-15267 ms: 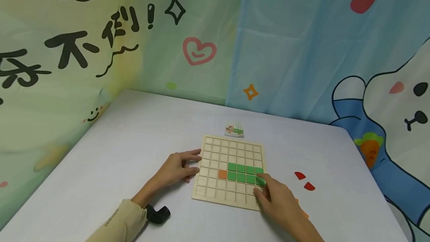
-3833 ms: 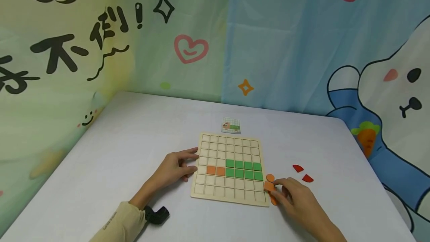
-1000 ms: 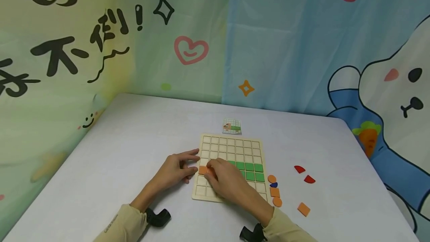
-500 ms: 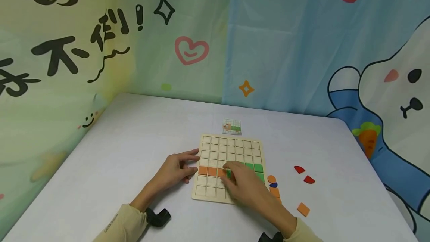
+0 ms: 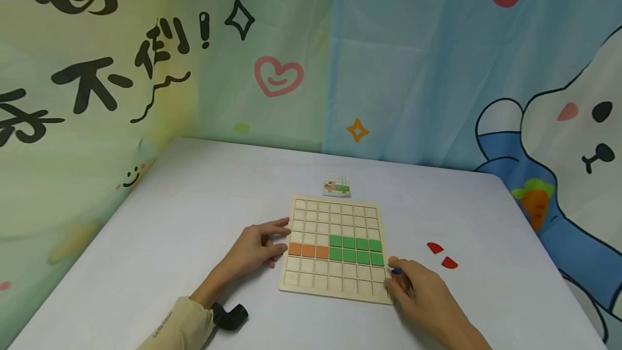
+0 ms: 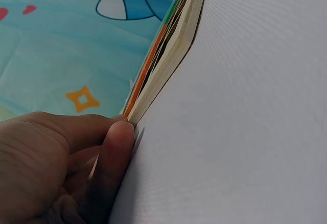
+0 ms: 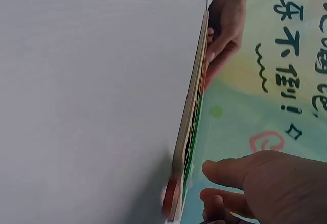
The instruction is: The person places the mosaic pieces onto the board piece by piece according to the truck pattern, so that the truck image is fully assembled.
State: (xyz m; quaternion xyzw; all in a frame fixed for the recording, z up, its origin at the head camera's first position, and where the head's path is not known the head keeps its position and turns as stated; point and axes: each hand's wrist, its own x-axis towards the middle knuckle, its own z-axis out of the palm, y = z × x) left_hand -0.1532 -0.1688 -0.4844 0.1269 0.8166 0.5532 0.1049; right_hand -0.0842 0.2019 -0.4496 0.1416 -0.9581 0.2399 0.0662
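Note:
A wooden grid board [image 5: 335, 280] lies on the white table. Green squares [image 5: 362, 243] fill two short rows at its right side, and three orange squares [image 5: 308, 251] run to the left edge. My left hand [image 5: 257, 244] rests on the table, its fingertips against the board's left edge. In the left wrist view the thumb and a finger [image 6: 120, 137] meet at that edge. My right hand [image 5: 425, 293] is just off the board's right edge, thumb and forefinger apart, beside a small blue piece [image 5: 396, 271] and a partly covered orange disc [image 5: 392, 258]. The hand hides other pieces there.
A small pattern card [image 5: 337, 185] lies behind the board. Two red quarter-round pieces [image 5: 442, 255] are on the table to the right. A printed cloth [image 5: 413, 69] hangs behind the table. A black wrist mount [image 5: 230, 317] sits at the left cuff.
Orange squares in the row have grown from one to three over these frames. Within the last half second my right hand has left the row and moved right to the loose pieces. My left hand stays.

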